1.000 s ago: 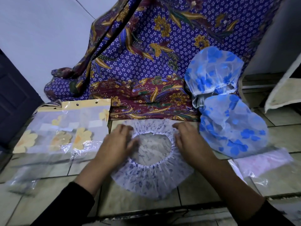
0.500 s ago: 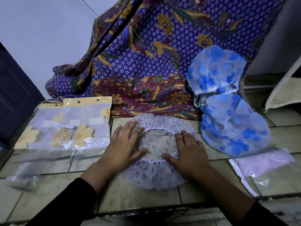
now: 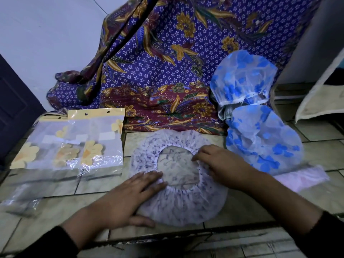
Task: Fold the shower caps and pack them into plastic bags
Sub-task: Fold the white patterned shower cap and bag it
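A white shower cap with small purple flowers [image 3: 183, 205] lies flat on the tiled floor, its round opening facing up. My left hand [image 3: 130, 194] presses flat on its near left rim, fingers spread. My right hand [image 3: 221, 164] rests on the right side of the elastic opening, fingers slightly curled. Two blue-flowered shower caps sit to the right, one on the floor [image 3: 264, 140] and one puffed up behind it [image 3: 243, 77]. Clear plastic bags with yellow flowers and a yellow header [image 3: 74, 142] lie at the left.
A purple and maroon batik cloth [image 3: 167, 71] hangs behind the cap and spills onto the floor. A clear bag with something pinkish [image 3: 301, 178] lies at the right. Another crumpled clear bag [image 3: 20, 200] lies at the near left. A dark door stands far left.
My left hand slid from the cap's opening toward me onto the near left rim. My right hand moved up to the right edge of the opening. The cap lies wider and flatter.
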